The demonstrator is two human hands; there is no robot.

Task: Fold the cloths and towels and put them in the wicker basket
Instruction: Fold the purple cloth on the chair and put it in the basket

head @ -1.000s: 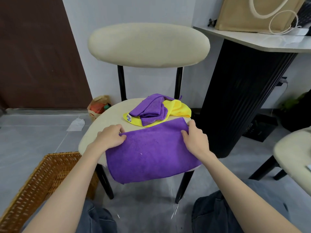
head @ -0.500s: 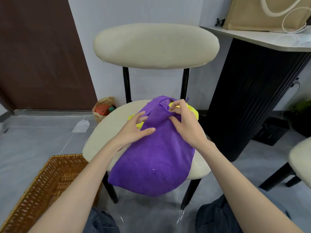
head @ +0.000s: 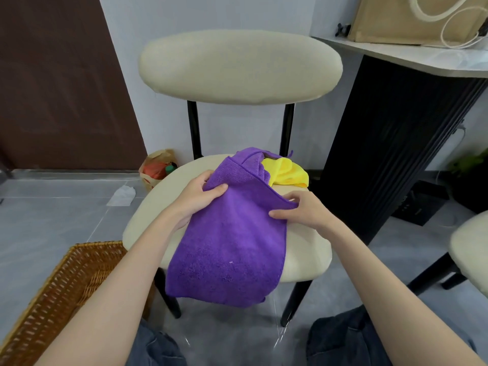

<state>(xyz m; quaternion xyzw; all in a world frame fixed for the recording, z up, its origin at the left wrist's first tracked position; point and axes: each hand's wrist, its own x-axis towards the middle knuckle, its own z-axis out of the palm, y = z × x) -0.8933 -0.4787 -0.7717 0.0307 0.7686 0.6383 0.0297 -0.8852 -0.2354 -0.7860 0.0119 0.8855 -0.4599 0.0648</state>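
Now both hands, L point(head: 196, 200) & R point(head: 303, 208), clenched on purple cloth's point(head: 229, 249) top edge, bottom overhanging chair seat point(head: 306, 254).

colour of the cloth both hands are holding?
Purple cloth, plain; seen in the head view.

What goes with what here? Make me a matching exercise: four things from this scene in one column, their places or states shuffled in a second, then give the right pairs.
Things:
1. purple cloth
2. yellow cloth
3. wicker basket
4. beige bag

Places or states:
A. on the floor at the lower left, beside the chair
B. pinched at its top edge by the left hand and right hand, its lower end hanging over the seat's front edge
C. on the tabletop at the upper right
D. crumpled at the back of the chair seat

Pairs: 1-B, 2-D, 3-A, 4-C
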